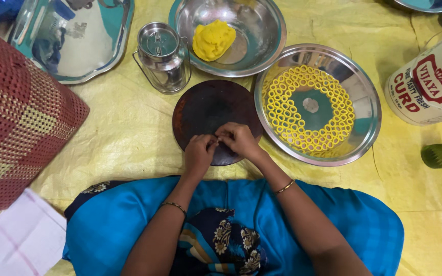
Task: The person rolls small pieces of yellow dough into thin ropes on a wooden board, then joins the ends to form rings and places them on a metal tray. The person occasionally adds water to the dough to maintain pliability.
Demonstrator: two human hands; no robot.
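Yellow sheet (129,128) covers the floor, w/ steel ware spread on it. Left hand (199,152) & right hand (239,139) meet over a dark round board (205,105), fingertips pinched together on something tiny, prob. a bit of dough; too small to tell for sure. Grip: both hands nearly closed, fingers touching each other.

Done so far, judging by the tray (365,128) just right of the board: yellow rings (287,115) laid in approx. 3–4 rows around its edge, centre bare. Left: a dough lump (213,39) sits in the bowl (267,46) behind the board, so plenty yet to shape.

Nearby: small steel can (162,56), a red woven basket (21,117) at left, a white tub (431,84) at right.
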